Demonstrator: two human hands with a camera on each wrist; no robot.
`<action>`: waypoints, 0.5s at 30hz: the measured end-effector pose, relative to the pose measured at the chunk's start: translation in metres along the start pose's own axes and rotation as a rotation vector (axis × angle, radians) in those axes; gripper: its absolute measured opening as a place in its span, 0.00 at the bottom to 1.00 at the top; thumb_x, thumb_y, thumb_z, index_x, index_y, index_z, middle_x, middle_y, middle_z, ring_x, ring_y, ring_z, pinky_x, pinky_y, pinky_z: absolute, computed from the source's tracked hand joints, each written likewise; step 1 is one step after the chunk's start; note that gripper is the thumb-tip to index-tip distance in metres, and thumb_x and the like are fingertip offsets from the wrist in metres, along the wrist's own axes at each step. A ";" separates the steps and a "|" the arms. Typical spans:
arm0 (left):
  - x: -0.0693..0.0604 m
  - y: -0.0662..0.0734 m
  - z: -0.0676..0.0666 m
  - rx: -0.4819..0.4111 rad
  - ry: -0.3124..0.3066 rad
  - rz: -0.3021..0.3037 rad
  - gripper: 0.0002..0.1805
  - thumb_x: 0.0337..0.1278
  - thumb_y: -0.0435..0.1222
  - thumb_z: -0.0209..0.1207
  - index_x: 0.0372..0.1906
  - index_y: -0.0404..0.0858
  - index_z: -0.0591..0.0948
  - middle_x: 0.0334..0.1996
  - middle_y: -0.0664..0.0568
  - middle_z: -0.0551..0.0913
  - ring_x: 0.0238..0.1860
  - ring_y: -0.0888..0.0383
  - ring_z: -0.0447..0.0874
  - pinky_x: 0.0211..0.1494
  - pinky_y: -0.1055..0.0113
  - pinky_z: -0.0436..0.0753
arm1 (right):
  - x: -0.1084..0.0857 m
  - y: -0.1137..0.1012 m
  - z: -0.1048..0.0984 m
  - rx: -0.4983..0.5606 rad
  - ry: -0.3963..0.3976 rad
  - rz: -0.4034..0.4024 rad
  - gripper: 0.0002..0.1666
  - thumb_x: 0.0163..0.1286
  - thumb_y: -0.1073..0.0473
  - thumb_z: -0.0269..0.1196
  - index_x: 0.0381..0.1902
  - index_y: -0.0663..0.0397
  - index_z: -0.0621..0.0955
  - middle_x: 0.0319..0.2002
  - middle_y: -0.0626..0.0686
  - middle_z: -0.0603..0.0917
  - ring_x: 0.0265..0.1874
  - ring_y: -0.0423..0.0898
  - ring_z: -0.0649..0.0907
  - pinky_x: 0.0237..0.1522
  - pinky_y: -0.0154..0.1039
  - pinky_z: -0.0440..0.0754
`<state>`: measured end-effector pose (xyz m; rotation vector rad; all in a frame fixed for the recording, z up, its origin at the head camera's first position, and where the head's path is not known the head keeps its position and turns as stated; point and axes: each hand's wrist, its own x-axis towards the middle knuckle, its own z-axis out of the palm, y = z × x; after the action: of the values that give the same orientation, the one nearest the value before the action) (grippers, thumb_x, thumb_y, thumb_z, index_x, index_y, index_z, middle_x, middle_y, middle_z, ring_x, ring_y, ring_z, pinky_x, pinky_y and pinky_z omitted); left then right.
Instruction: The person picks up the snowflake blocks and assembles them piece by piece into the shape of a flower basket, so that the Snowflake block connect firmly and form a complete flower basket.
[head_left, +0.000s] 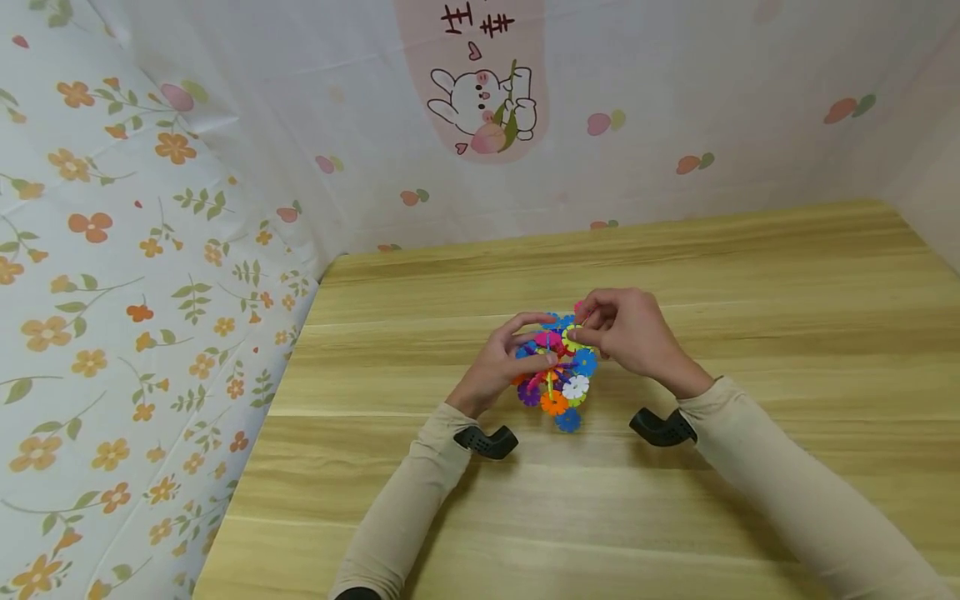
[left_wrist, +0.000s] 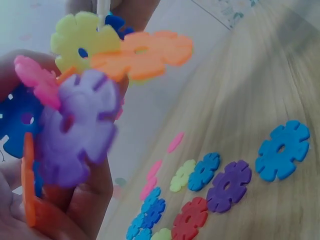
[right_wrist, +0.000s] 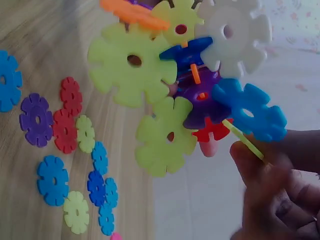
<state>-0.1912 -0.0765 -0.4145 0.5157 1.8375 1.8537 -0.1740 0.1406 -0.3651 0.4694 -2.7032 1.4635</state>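
My left hand (head_left: 501,367) grips a cluster of interlocked plastic flower discs (head_left: 555,403), its thumb on the near side. The cluster mixes orange, white, blue, purple, pink, red and yellow-green pieces. At its upper right, my right hand (head_left: 637,329) pinches a yellow-green flower disc (right_wrist: 244,140) between thumb and fingertips. That disc shows edge-on in the right wrist view and touches the cluster, close to a blue and a red piece; whether it is slotted in I cannot tell. A purple disc (left_wrist: 80,130) faces the left wrist camera, hiding part of the left fingers.
Loose flower discs, among them a purple one (right_wrist: 36,120), a red one (left_wrist: 190,218) and a blue one (left_wrist: 283,150), lie on the wooden table (head_left: 360,467). A printed cloth (head_left: 675,100) hangs along its back edge, another (head_left: 112,333) on the left.
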 end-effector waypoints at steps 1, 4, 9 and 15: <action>0.000 0.000 0.000 0.011 0.006 -0.003 0.32 0.61 0.34 0.63 0.69 0.37 0.68 0.74 0.43 0.61 0.71 0.47 0.64 0.61 0.54 0.79 | 0.000 0.001 0.000 -0.010 0.016 -0.004 0.06 0.60 0.64 0.72 0.32 0.59 0.84 0.23 0.52 0.84 0.16 0.45 0.80 0.20 0.34 0.78; -0.001 0.000 0.001 0.020 0.014 -0.005 0.32 0.61 0.34 0.63 0.69 0.37 0.67 0.74 0.46 0.61 0.70 0.43 0.65 0.61 0.52 0.79 | 0.001 0.003 0.002 -0.037 0.047 -0.030 0.07 0.59 0.63 0.73 0.24 0.56 0.84 0.22 0.51 0.84 0.19 0.43 0.80 0.22 0.33 0.77; -0.001 -0.004 0.004 0.002 0.072 0.007 0.31 0.58 0.32 0.65 0.67 0.42 0.70 0.72 0.50 0.62 0.67 0.42 0.68 0.57 0.54 0.82 | 0.001 0.006 0.004 -0.020 0.027 -0.054 0.09 0.59 0.66 0.73 0.21 0.56 0.84 0.25 0.52 0.84 0.21 0.46 0.80 0.25 0.33 0.77; -0.001 -0.007 0.008 0.008 0.133 0.014 0.31 0.54 0.32 0.69 0.64 0.51 0.73 0.71 0.58 0.61 0.66 0.46 0.68 0.54 0.56 0.83 | 0.003 0.014 0.003 0.129 -0.072 0.027 0.09 0.61 0.66 0.71 0.23 0.60 0.83 0.29 0.56 0.86 0.20 0.47 0.78 0.23 0.34 0.75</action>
<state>-0.1852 -0.0706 -0.4216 0.4179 1.9313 1.9327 -0.1806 0.1443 -0.3774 0.5020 -2.6897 1.6675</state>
